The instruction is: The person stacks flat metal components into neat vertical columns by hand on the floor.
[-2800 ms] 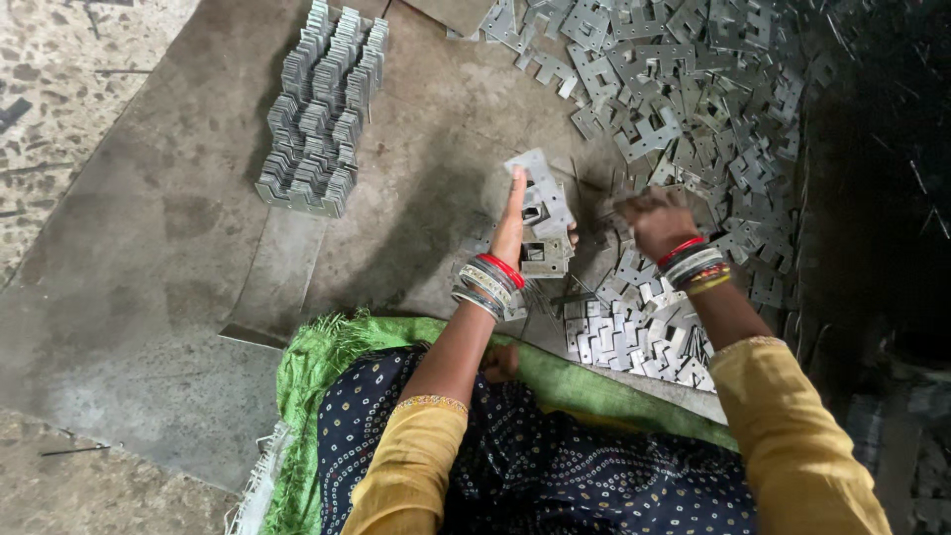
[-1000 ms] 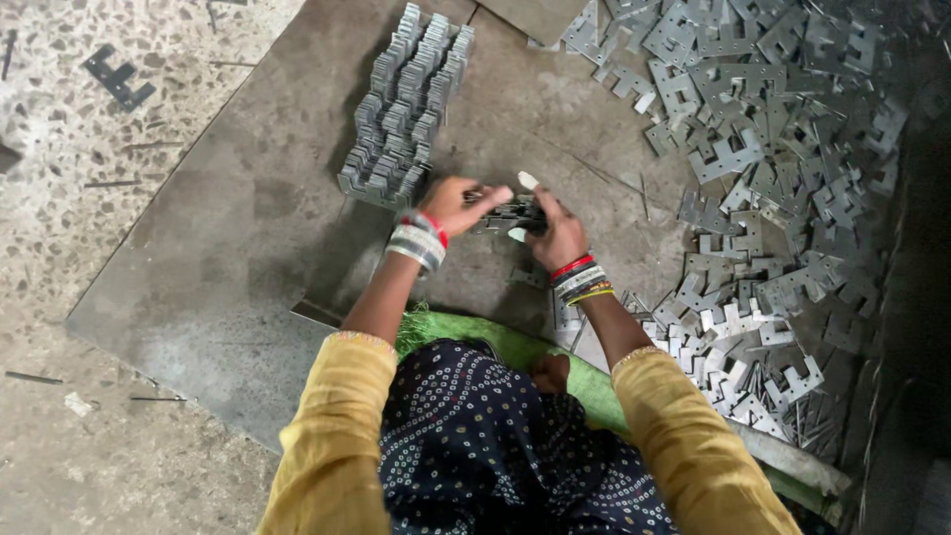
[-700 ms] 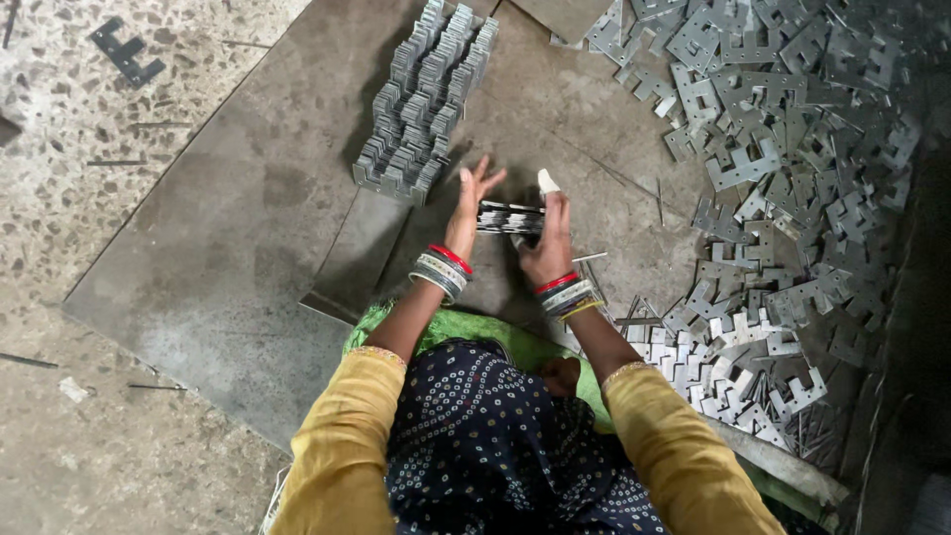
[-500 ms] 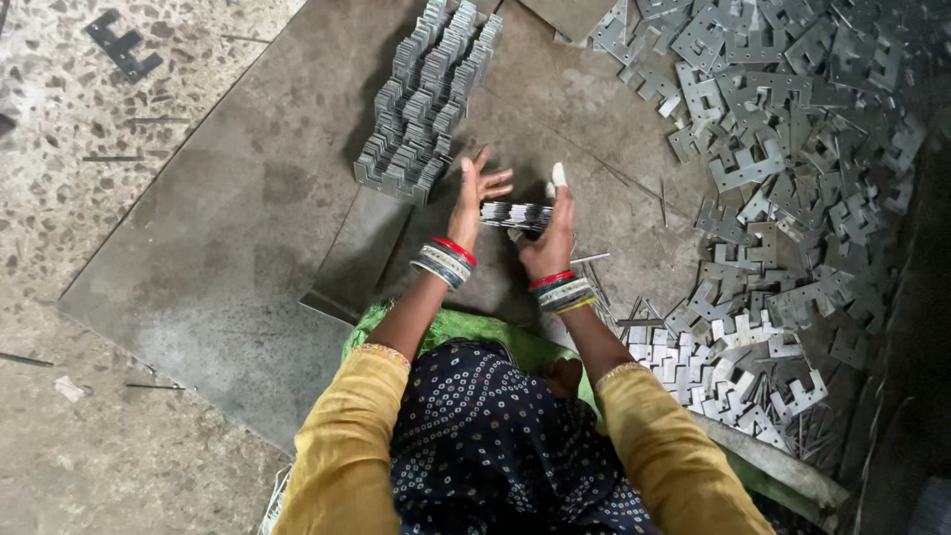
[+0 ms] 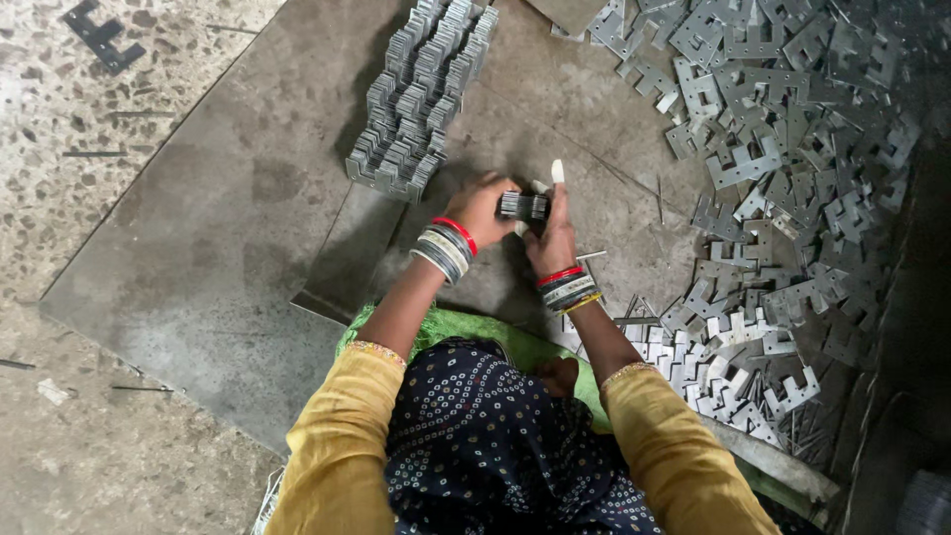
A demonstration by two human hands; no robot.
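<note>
Both hands meet in the middle of the frame, over a large grey metal sheet (image 5: 198, 258) that lies on the floor. The left hand (image 5: 482, 205) and the right hand (image 5: 553, 238) press from two sides on a small stack of metal plates (image 5: 522, 205), so each grip is clamped on this stack. The stack is between the palms, a little above the sheet; I cannot tell if it touches the sheet. One finger of the right hand points up and has a white cover on its tip.

In the upper middle of the frame there are rows of stacked plates (image 5: 421, 94) standing on the sheet, near the left hand but apart from it. A big loose pile of plates (image 5: 783, 168) fills the right side of the frame. Both wrists wear bangles, and the sleeves are yellow.
</note>
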